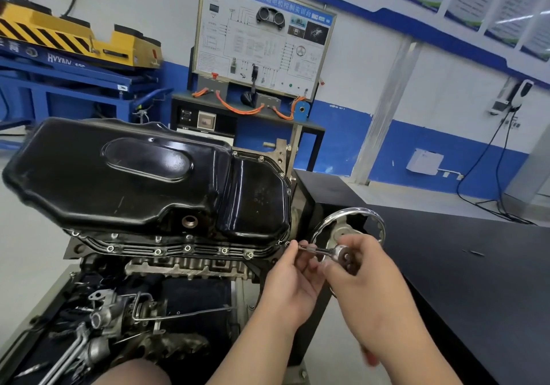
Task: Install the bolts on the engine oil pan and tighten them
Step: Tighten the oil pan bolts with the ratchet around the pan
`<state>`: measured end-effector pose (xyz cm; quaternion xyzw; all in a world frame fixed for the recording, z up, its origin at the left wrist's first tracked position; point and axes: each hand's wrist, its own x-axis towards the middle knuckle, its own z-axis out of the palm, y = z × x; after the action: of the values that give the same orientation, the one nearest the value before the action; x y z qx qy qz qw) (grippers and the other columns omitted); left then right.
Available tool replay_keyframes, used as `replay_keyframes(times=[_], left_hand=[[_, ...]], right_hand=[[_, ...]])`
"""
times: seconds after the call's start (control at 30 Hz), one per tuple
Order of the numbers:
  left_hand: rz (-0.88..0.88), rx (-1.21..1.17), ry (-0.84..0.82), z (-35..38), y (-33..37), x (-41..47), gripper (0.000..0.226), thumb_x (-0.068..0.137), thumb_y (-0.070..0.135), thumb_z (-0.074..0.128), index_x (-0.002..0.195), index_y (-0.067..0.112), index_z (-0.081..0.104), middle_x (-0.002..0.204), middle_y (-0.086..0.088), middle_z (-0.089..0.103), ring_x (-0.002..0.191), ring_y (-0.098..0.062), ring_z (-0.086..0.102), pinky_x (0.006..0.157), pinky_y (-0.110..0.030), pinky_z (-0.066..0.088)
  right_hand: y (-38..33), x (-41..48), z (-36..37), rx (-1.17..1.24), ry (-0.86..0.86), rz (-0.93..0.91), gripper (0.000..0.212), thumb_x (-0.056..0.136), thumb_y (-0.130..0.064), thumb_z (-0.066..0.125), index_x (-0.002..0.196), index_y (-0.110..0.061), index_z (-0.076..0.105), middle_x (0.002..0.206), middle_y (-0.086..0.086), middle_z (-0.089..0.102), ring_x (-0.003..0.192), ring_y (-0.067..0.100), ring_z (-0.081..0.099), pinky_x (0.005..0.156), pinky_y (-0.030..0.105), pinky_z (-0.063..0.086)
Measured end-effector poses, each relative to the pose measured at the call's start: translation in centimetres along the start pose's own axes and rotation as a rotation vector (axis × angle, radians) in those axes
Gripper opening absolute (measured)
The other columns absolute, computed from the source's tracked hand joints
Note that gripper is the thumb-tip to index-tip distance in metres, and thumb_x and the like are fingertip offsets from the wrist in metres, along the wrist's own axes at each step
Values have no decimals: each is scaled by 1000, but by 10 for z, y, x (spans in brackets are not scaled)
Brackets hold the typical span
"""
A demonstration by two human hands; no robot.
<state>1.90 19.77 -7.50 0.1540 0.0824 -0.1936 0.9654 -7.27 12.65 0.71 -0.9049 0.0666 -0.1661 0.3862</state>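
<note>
A glossy black oil pan [134, 176] sits upside-up on the inverted engine, tilted toward me. Several bolts [187, 248] stand in its near flange [205, 249], and more along the right flange. At the pan's near right corner a ratchet wrench [337, 252] with a thin extension bar [311, 248] points left at the corner bolt hole. My left hand [293, 277] pinches the extension near its tip. My right hand [366, 268] is closed around the ratchet head and handle. An open drain hole [190, 222] shows in the pan's front wall.
A chrome handwheel [370, 216] of the engine stand sits just behind my hands. A black worktable [476, 280] runs along the right. Loose engine parts and pipes [113, 319] lie in the tray below the engine. A training panel [262, 33] stands at the back.
</note>
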Motion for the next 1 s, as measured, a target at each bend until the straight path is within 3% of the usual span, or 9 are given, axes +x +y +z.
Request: replay_keyframes(times=[0.07,0.17,0.33,0.47,0.63,0.7,0.77,0.87,1.0], left_hand=[[17,-16,19,0,-1,3,31,98,23,51,75,6,64,65,-5,65,56,-12,59,57,-24,55],[21,-9,26,-2,-2,5,29,95,25,55,75,7,66,68,-5,66,63,-12,59,63,-24,55],[32,-18,61,6,0,-4,24,93,25,60,79,6,61,63,-5,61,49,-9,54,45,-21,52],[32,4,80,18,1,-14,29,95,32,56,81,7,58,61,-4,58,43,-10,51,44,-22,49],[-27,-21,-91,25,-1,-26,33,102,29,39,104,5,61,75,-9,70,66,-20,68,57,-29,55],[-18,47,-86,27,-1,-26,31,101,27,40,102,7,63,90,-11,69,85,-24,66,74,-34,54],[-23,60,-52,26,1,-29,27,99,27,48,92,6,64,85,-11,70,78,-22,68,73,-34,56],[-16,73,3,25,4,-35,25,93,26,59,75,9,60,60,-3,66,48,-12,62,55,-26,56],[-21,59,-2,28,0,-42,31,94,34,57,75,10,60,57,-2,63,47,-12,61,55,-27,54]], right_hand=[[1,-4,-3,13,11,58,16,83,-43,64,88,-28,62,73,-8,67,67,5,61,55,20,46],[-2,-12,-5,-202,-21,60,40,82,-60,53,71,-23,63,62,-3,65,60,14,60,57,31,48],[-15,0,-17,-769,65,-290,28,87,-59,48,88,-32,53,74,-14,48,62,8,45,51,26,35],[-27,18,-30,-1037,-18,-577,20,93,-38,52,113,-35,54,105,-11,55,94,14,48,79,30,39],[-28,19,-20,-1003,-8,-380,46,92,-63,28,84,-29,59,71,-9,55,58,10,47,48,24,30],[-27,15,-15,-987,24,-331,54,90,-67,23,75,-26,55,65,-6,52,54,9,45,44,24,29],[-29,16,-16,-987,14,-357,47,91,-64,31,81,-26,58,69,-6,53,58,11,49,45,27,31],[-35,22,-24,-1070,-141,-475,27,97,-43,45,110,-21,56,91,-3,57,85,16,54,65,29,39],[-37,24,-32,-1170,-23,-738,16,94,-35,52,107,-27,54,96,-5,60,94,19,51,83,33,36]])
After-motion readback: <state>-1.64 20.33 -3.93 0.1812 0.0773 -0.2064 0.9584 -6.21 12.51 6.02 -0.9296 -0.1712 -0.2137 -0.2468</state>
